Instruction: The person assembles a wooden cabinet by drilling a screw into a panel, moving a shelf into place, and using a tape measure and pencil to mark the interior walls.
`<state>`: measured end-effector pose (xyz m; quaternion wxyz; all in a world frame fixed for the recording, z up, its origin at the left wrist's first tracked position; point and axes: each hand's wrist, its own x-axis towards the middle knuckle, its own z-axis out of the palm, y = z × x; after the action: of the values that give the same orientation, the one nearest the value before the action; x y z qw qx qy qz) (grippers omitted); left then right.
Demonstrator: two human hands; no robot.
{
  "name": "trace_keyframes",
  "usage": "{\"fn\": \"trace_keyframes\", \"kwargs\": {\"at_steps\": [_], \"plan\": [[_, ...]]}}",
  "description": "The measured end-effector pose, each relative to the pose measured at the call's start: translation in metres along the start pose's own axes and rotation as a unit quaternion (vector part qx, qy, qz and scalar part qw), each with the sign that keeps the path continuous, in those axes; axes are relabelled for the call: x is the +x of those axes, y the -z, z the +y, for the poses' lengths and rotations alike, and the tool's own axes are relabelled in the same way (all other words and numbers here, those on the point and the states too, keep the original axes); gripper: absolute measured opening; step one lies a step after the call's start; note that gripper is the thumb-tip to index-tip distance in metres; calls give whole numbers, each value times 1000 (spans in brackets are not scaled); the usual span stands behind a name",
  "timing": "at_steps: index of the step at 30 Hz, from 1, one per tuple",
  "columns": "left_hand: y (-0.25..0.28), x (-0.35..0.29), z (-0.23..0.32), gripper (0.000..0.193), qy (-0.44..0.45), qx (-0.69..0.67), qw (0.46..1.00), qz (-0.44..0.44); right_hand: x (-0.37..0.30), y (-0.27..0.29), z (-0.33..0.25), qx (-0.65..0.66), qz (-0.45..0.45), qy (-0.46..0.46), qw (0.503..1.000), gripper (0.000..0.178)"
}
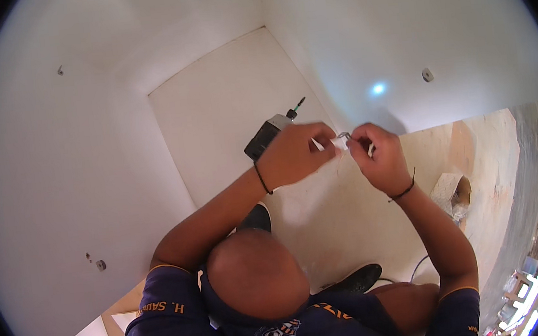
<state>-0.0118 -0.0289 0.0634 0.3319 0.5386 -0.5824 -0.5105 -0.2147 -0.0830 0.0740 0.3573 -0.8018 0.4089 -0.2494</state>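
Pinching: the left hand grips a small white piece between thumb and fingers, the fingertips partly covering it.
Right hand: the right hand grasps a small bent metal piece with thumb and forefinger, just beside the white piece; whether the two pieces are joined cannot be told.
Place of the pieces: both are up in the hands, near the front end of the right edge of the white base panel as seen from above.
Drill: a black and grey drill lies on the base panel, nearer its right edge than its left, partly behind the left hand; its bit points toward the right edge.
Left wall: the white left wall carries one small fitting toward its back and another near its front edge.
Right wall: the white right wall bears a round metal fitting and, left of that, a bright light spot.
Floor: a pale wrapper with a brown inside lies beside the right forearm; a black shoe rests near the knees.
Wrists: each has a thin dark band.
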Motion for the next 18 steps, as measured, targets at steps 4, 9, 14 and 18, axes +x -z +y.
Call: {"fn": "trace_keyframes", "kwargs": {"at_steps": [4, 9, 14, 18], "plan": [[8, 5, 11, 25, -32, -33, 992, 121, 27, -3, -20, -28, 29, 45, 998, 7], [23, 17, 3, 20, 17, -152, 976, 154, 47, -14, -34, -12, 30, 12, 999, 9], [45, 28, -20, 21, 72, -339, 909, 230, 69, -33, 2, 151, 31, -46, 987, 12], [49, 31, -37, 20, 119, -399, 876, 243, 76, -56, 40, 352, -14, -237, 905, 14]]}}
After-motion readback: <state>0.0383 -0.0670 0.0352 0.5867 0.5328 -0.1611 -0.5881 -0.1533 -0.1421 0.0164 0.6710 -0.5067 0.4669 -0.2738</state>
